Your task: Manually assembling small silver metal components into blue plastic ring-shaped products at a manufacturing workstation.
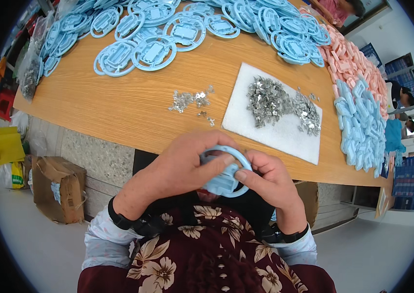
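Note:
Over my lap, just off the table's near edge, I hold a round light-blue plastic part (pixel 222 184) with a ring rim and a raised middle block. My left hand (pixel 187 158) is closed round its left and upper side, the thumb lying across the ring. On the right side, my right hand (pixel 271 178) pinches the rim, its thumb pressed near the inner edge. Whether a small metal piece sits between my fingers is hidden. Beyond my hands, small loose metal clips (pixel 190 100) lie scattered on the wooden table, and a heap of metal clips (pixel 268 102) rests on a white pad (pixel 246 128).
Many round blue parts (pixel 185 30) are piled along the far side of the table (pixel 104 97). At the right lie a pile of pink parts (pixel 353 61) and smaller blue pieces (pixel 358 124). A cardboard box (pixel 55 195) stands on the floor at left. Other people are in the background.

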A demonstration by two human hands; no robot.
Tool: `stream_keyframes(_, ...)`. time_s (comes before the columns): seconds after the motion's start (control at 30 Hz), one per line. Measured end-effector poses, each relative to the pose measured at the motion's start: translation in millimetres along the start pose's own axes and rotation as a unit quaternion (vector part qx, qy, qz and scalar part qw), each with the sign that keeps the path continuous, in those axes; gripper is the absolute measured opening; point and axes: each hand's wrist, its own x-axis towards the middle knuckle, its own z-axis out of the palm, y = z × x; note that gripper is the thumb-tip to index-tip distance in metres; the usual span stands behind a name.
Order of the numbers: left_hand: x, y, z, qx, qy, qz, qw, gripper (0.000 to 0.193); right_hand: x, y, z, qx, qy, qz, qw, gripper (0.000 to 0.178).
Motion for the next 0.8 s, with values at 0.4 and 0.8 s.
stream_keyframes(0.4, -19, -36, -10, -0.145, 0.169, -0.114, 0.968, 0.021, 102, 13, 14, -0.593, 0.193, -0.155, 0.767, 0.018)
stream_keyframes(0.8, -2, -25, -7, -0.095, 0.143, -0.118, 0.978, 0.025, 78, 2, 16, -0.204, 0.251, -0.123, 0.938, 0.018)
